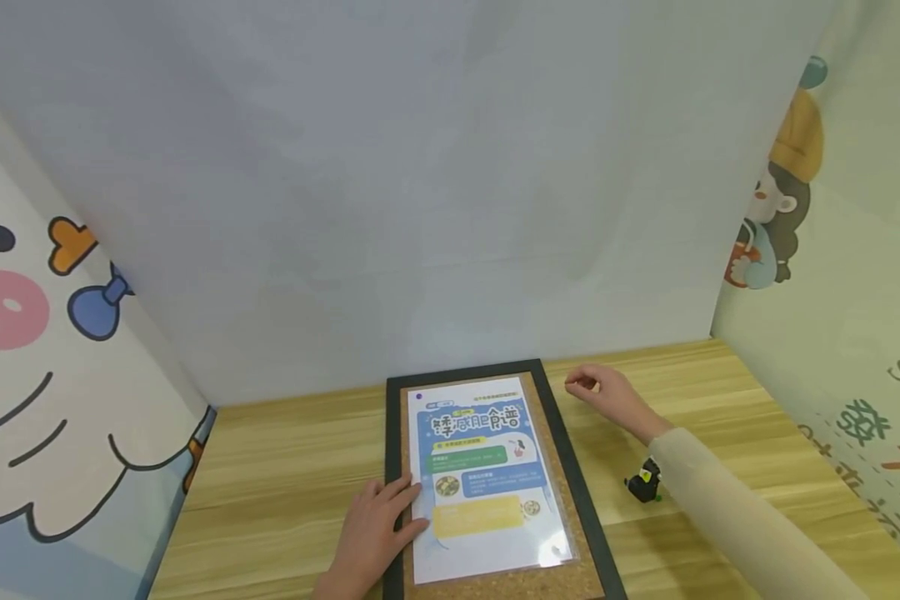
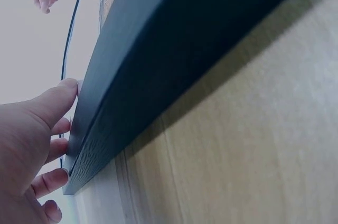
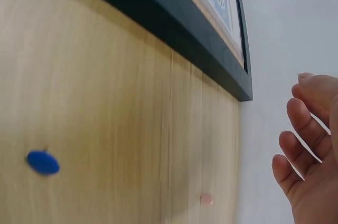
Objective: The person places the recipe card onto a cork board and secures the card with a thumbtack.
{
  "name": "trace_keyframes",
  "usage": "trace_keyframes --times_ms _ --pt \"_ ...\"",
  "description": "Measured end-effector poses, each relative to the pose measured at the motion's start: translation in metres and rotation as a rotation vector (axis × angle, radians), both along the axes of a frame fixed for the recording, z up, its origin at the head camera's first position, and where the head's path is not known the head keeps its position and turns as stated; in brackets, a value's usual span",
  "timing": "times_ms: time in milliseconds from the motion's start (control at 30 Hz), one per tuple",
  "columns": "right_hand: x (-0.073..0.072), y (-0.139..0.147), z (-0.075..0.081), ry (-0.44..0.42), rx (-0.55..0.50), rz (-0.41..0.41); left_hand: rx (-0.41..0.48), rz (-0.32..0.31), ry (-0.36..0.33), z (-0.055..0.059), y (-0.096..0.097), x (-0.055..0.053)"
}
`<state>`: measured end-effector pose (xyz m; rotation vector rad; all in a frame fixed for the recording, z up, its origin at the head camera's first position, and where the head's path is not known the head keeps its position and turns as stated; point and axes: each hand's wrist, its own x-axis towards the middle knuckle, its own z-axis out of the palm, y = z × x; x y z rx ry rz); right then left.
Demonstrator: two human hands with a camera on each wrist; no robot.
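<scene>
A printed sheet (image 1: 465, 562) is positioned on a cork board (image 1: 532, 582) enclosed by a black frame (image 1: 579, 475), which is laid on the wooden table (image 1: 270, 500). A purple pin (image 1: 419, 396) is seated at the sheet's upper left corner. The left hand (image 1: 375, 523) is rested across the frame's left side; its fingers are loosely spread, with fingertips at the sheet's left edge. The right hand (image 1: 603, 393) is raised beside the frame's upper right corner, thumb and forefinger brought close together; whether anything is held cannot be told. A small black figure (image 1: 642, 483) is located beside the right sleeve (image 1: 742, 508). A blue pin (image 3: 43, 161) is seen on the table.
</scene>
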<state>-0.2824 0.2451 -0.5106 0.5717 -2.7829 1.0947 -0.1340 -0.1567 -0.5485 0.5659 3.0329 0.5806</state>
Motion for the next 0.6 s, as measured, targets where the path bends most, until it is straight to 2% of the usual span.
trace_keyframes --times_ms 300,600 --pt "0.004 0.023 -0.001 -0.024 0.019 -0.06 -0.009 0.003 0.011 -0.002 0.0 -0.001" --pt "0.009 0.043 -0.01 -0.037 0.026 -0.114 0.016 0.004 0.008 -0.004 -0.001 0.0"
